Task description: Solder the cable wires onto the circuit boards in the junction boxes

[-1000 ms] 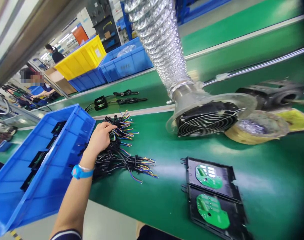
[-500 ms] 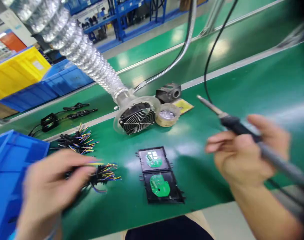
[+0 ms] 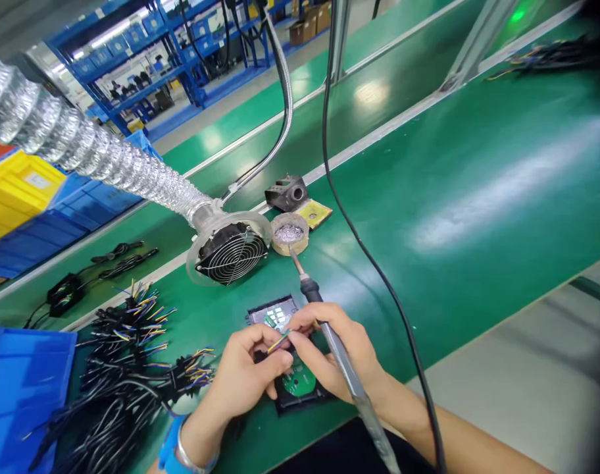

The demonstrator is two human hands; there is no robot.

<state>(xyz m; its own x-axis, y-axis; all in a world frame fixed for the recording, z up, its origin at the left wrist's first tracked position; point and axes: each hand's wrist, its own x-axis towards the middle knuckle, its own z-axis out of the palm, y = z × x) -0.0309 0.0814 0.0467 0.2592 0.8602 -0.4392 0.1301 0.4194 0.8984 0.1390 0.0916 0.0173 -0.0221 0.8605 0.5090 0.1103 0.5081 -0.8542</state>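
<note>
My left hand [image 3: 245, 368] is closed in a pinch on a cable's thin coloured wires [image 3: 279, 342], above the open black case. My right hand [image 3: 344, 349] grips a soldering iron [image 3: 310, 288], whose tip points forward at the solder tin's front rim. Its thumb and forefinger also pinch the ends of those wires. Partly hidden below both hands lies the black case [image 3: 253, 315], with a green circuit board [image 3: 300, 382] in its near half. To the left, a heap of black cables [image 3: 127, 388] with bared coloured ends lies on the bench.
A fume extractor fan [image 3: 233, 253] on a silver duct stands behind the case. Beside it are a round tin of solder [image 3: 290, 235], an iron stand [image 3: 287, 194] and a yellow sponge [image 3: 316, 214]. A blue bin [image 3: 28, 388] is at left. The iron's black cord [image 3: 364, 247] loops across the right.
My left hand has moved right from the cable heap with the wires. My right hand has come left with the soldering iron, and both hands now meet over the case. The view has shifted right.
</note>
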